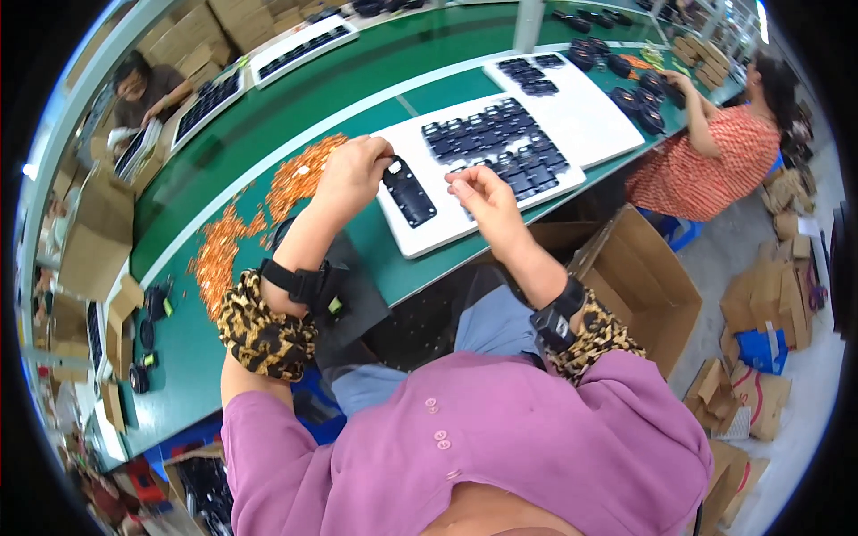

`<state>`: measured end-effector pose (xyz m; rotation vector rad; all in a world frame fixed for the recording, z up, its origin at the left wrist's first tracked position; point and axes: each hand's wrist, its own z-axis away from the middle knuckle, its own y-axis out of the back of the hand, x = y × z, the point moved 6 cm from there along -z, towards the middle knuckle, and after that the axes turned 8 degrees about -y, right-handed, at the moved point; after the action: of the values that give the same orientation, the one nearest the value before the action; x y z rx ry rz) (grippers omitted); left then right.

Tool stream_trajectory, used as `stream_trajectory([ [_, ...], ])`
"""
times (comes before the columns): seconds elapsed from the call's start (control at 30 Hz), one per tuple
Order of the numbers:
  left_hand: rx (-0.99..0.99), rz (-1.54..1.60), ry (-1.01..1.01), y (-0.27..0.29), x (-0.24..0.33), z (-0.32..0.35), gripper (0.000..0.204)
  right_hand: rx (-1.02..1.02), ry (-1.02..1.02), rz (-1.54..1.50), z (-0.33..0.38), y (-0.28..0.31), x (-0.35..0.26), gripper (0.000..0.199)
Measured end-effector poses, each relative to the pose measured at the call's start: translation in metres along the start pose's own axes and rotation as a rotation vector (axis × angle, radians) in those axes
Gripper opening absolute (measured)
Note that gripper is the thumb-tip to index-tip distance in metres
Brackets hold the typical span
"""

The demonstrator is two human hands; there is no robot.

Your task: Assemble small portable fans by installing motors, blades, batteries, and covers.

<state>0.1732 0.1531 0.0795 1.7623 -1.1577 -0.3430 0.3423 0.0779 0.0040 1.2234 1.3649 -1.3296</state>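
Black part (408, 195) lies on white board (413, 241). Left hand (351, 171): fingertips bunched at its far end; hold unclear. Right hand (490, 204): thumb and forefinger nearly meeting, contents indiscernible, beside the part. Step, judged: fine handwork on it. Next move calls for precise fingertip placement.

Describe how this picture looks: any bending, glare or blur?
In the head view, the long green surface bows into an arc and the corners go black; the white board is bright, nearly washed out; the long black casing shows dark against it; the left hand and right hand look fairly clear; clutter near the left rim looks squeezed and hard to make out.
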Motion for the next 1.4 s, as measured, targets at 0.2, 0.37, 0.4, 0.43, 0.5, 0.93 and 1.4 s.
stream_trajectory([
  [0.2, 0.373, 0.043, 0.034, 0.053, 0.028, 0.078, 0.013, -0.621, -0.456, -0.289, 0.023, -0.084, 0.017, 0.017],
  [0.37, 0.622, 0.204, 0.317, 0.08, 0.004, 0.157, 0.022, -0.601, -0.347, 0.089, 0.032, -0.134, 0.008, 0.032],
  [0.4, 0.7, 0.211, 0.384, 0.08, -0.011, 0.177, 0.021, -0.518, -0.184, 0.262, 0.03, -0.137, -0.001, 0.037],
  [0.43, 0.714, 0.15, 0.441, 0.078, -0.022, 0.199, 0.019, -0.509, -0.128, 0.499, 0.031, -0.144, 0.0, 0.046],
  [0.5, 0.737, 0.092, 0.51, 0.073, -0.031, 0.23, 0.018, -0.48, 0.053, 0.694, 0.039, -0.158, -0.001, 0.048],
  [0.93, 0.805, 0.163, 0.72, 0.042, -0.042, 0.276, 0.011, -0.422, 0.342, 1.095, 0.051, -0.206, 0.009, 0.051],
  [1.4, 0.731, 0.141, 0.735, 0.037, -0.044, 0.275, 0.01, -0.453, 0.528, 1.31, 0.059, -0.222, 0.019, 0.027],
])
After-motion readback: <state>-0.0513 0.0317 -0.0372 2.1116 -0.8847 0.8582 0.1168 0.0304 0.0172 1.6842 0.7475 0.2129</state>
